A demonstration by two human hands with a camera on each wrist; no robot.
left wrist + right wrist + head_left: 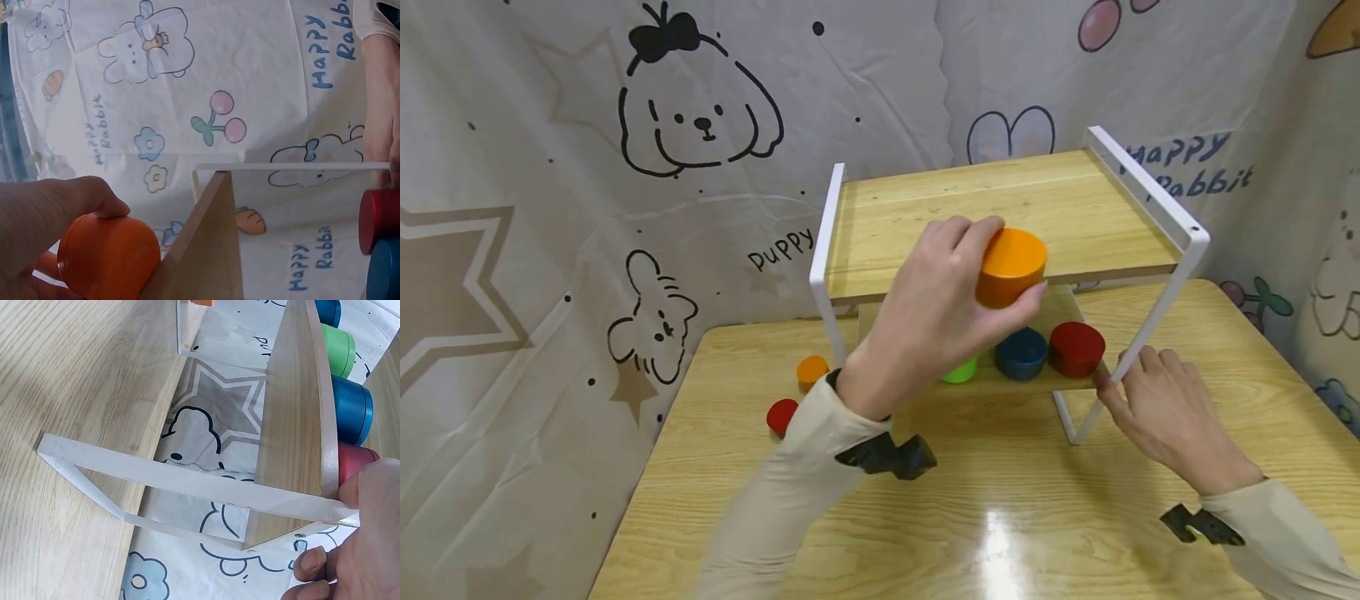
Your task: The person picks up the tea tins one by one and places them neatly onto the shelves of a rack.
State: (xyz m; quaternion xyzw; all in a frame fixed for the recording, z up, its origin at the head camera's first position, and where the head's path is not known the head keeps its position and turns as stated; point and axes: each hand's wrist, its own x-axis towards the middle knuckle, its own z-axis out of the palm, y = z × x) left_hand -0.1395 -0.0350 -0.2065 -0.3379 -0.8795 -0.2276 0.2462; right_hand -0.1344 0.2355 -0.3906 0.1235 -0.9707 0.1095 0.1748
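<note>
My left hand [936,287] grips an orange round tin [1011,267] between thumb and fingers, held at the front edge of the upper board [977,208] of a two-tier wooden shelf. In the left wrist view the orange tin overlaps the board's edge. My right hand [1172,412] pinches the shelf's white metal leg [1157,312] at the right, thumb and fingers on either side of it. On the lower board, a red tin [1077,350] stands by that leg, with a blue tin [1022,354] beside it. A green tin [960,371] is partly hidden behind my left forearm.
Another orange tin [812,372] and a red tin [782,416] stand on the wooden table [700,500] left of the shelf. A second blue tin [328,311] shows on the lower board beyond the green one. A printed cloth [880,92] hangs behind.
</note>
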